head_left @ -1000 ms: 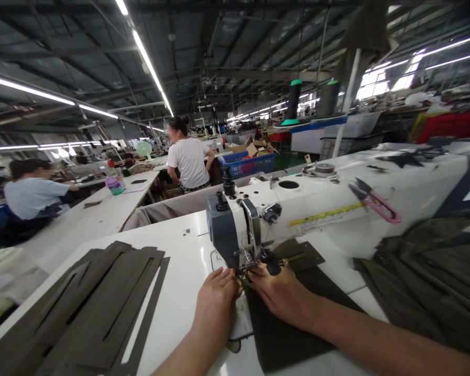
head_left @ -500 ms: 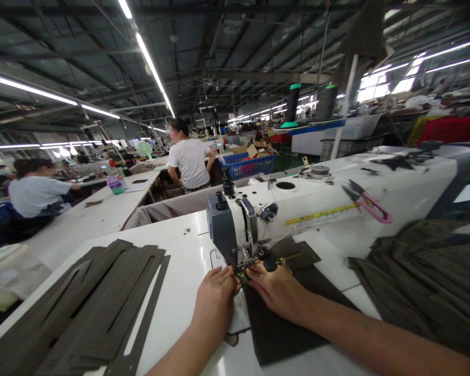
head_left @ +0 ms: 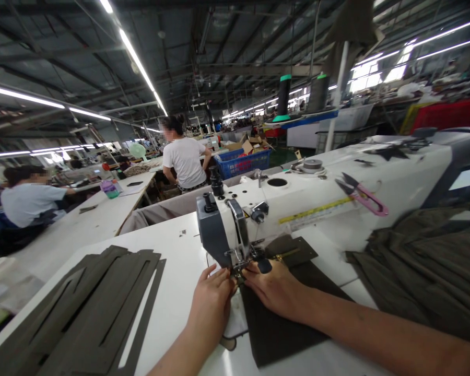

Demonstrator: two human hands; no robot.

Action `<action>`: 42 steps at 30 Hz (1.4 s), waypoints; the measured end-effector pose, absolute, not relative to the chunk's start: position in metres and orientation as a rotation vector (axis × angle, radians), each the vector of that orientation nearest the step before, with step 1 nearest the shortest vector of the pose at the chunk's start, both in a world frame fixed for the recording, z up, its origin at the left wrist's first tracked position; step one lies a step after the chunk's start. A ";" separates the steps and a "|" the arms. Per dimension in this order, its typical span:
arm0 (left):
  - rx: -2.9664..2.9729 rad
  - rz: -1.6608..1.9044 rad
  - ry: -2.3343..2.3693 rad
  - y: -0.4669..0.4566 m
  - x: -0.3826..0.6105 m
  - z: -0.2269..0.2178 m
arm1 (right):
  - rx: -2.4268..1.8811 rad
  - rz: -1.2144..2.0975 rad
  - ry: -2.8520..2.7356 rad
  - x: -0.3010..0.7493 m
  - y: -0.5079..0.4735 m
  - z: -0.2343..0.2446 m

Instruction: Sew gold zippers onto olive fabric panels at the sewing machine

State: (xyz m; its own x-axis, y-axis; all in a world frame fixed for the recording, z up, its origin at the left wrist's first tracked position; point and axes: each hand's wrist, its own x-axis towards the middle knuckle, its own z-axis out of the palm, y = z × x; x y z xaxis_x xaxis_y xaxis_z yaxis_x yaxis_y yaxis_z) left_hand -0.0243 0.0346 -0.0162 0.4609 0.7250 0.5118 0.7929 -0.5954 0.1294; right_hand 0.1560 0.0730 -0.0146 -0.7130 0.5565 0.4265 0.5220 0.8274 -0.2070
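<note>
Your right hand lies flat on the dark olive fabric panel, pressing it towards the presser foot, with no closed grip. Your left hand is just beside it, fingers curled at the foot's edge; the view is poor there, so I can't tell if they pinch anything. The panel's edge sits at the foot, with the needle hidden. Sewn length can't be read from here. Left of the machine: stacked slotted olive panels. Right: a heap of olive cloth. Which pile is finished isn't shown. Pink thread snips rest on the sewing machine's arm. Farther off, a co-worker sits at the next table.
</note>
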 end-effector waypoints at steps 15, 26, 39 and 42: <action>-2.545 -0.888 -1.281 0.029 -0.022 -0.017 | -0.768 0.209 -2.501 0.161 0.068 -0.020; -2.343 -0.685 -1.537 0.016 -0.025 -0.019 | -1.256 -0.062 -2.406 0.172 0.053 -0.035; -2.651 -1.630 -2.243 -0.095 0.030 -0.005 | -0.912 -0.416 -2.357 0.200 -0.066 -0.061; -2.224 -1.738 -2.685 -0.101 0.037 -0.004 | -0.612 -0.453 -2.307 0.191 -0.067 -0.086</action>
State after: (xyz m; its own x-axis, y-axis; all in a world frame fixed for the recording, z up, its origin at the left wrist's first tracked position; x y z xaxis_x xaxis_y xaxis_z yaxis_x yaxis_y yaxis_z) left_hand 0.0372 -0.1013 -0.0038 -0.1654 0.9857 -0.0318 0.3749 0.0926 0.9224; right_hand 0.1913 -0.0667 -0.0864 -0.6457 0.2983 0.7029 0.5421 0.8274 0.1468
